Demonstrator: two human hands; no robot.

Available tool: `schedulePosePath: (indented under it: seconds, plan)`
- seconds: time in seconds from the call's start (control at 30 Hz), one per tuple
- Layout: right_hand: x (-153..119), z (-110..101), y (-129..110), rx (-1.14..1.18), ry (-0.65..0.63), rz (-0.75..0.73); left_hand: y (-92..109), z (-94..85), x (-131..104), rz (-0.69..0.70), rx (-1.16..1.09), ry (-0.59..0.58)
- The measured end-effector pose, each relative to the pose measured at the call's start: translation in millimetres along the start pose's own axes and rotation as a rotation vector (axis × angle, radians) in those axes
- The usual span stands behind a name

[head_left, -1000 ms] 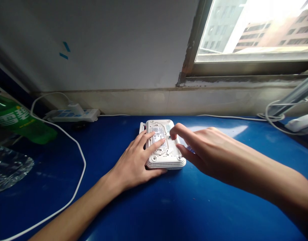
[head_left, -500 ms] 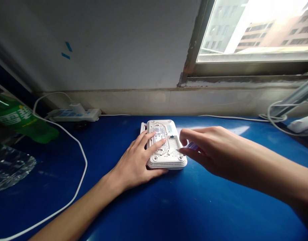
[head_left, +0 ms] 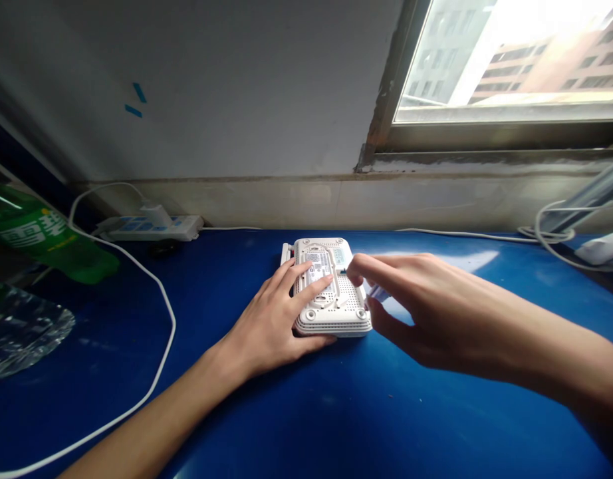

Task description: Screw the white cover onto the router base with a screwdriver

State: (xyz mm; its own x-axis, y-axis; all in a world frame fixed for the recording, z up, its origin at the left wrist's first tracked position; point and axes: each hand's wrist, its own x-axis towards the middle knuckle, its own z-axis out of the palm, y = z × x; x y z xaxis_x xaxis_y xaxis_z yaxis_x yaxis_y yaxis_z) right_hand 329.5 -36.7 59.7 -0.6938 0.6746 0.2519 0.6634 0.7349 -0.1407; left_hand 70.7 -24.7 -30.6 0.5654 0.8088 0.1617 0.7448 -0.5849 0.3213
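Observation:
A white router (head_left: 331,324) lies on the blue tabletop, its vented underside with labels and round feet facing up. My left hand (head_left: 271,313) grips its left side, fingers spread over the label and thumb along the near edge. At the router's right edge is my right hand (head_left: 401,299), its index finger bent over the top by a small dark blue piece (head_left: 343,271). The thumb is lower, near the front right corner. Something pale (head_left: 379,293) shows between the curled fingers, mostly hidden, and I cannot make out what it is.
To the left are a green bottle (head_left: 52,239), a clear plastic bottle (head_left: 22,332) and a white cable (head_left: 169,319). A power strip (head_left: 181,228) with a plug stands against the wall, a small black object (head_left: 164,248) before it. Coiled cable (head_left: 546,229) lies at the back right.
My right index finger has moved left over the router's edge, toward the dark blue piece. My right thumb has shifted slightly right and down, widening the gap. The left hand stays in place.

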Motion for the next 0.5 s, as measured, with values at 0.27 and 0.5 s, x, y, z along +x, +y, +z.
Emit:
schedulePosePath:
  seconds: [0.27,0.5]
  plan:
    - [1.7,6.1,7.0,-0.003,-0.015,-0.003,0.1,-0.7,0.0,0.001,-0.006,0.004]
    - [-3.8,4.5,11.1,0.044,0.021,-0.052,1.1,-1.2,-0.5,-0.007,-0.010,0.003]
